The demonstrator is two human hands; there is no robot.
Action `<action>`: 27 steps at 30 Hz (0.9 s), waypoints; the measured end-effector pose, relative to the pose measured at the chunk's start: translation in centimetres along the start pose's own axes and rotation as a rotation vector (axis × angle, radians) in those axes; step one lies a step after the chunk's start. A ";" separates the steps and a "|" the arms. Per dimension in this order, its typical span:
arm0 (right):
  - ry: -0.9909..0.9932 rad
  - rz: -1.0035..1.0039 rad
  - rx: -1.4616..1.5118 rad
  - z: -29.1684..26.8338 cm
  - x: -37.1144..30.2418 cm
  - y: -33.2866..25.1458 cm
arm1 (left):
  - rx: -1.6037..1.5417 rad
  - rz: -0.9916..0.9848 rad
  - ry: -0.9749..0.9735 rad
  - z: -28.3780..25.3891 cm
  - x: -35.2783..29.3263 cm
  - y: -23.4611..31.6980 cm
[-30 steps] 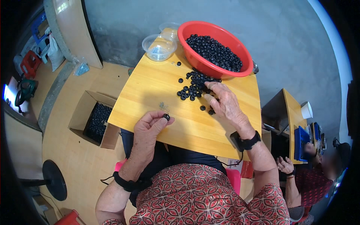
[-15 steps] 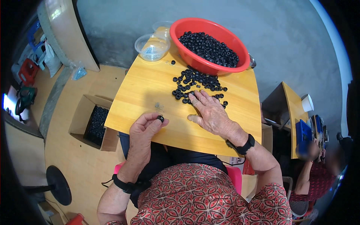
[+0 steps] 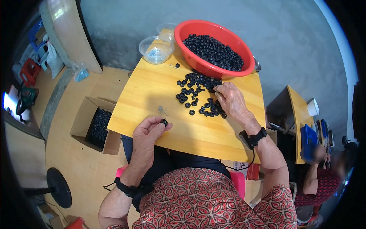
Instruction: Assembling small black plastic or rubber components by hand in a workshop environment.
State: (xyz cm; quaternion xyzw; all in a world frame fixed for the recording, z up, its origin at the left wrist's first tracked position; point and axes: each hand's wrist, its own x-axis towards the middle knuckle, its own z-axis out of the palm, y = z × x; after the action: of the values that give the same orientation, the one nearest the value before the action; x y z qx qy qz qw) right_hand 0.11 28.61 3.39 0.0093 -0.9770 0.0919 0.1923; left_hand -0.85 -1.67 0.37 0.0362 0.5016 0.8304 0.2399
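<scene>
My left hand [image 3: 146, 131] is over the near left edge of the yellow table, a small black ringed piece [image 3: 164, 122] pinched between thumb and forefinger. Several more of these round black pieces, many with a hole through the middle, lie loose in a heap [image 3: 189, 92] on the tabletop. At the heap's right side my right hand [image 3: 231, 100] reaches down with its fingers drawn together. Its fingertips touch the black pieces, and what lies between them is hidden. Behind the heap stands a red basin [image 3: 244, 72] filled with the same black pieces.
Two clear plastic tubs [image 3: 146, 45] stand left of the basin, the nearer holding small shiny bits. On the floor at left, a cardboard box [image 3: 82, 118] holds black pieces. At right, another person sits by a side table [image 3: 295, 114] with blue trays [image 3: 308, 134].
My right hand has moved right and away from me, its spread fingers now drawn together. Some loose black pieces have shifted toward me. My left hand still holds its piece.
</scene>
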 end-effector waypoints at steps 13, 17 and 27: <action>-0.100 -0.141 -0.031 3.5 2.5 -0.1 | 0.016 0.031 -0.009 0.2 0.0 0.0; 0.005 -0.070 0.240 1.2 1.6 -3.2 | -0.029 -0.013 -0.026 0.2 -0.2 0.0; -0.082 -0.175 0.607 -0.9 -3.1 -12.1 | -0.197 0.002 -0.150 0.4 -0.3 -0.6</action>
State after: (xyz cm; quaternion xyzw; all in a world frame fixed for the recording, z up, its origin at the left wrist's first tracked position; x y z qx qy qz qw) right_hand 3.96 16.88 5.17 0.1541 -0.9074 0.3618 0.1482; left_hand -0.21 -1.26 0.15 0.0750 0.3983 0.8708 0.2782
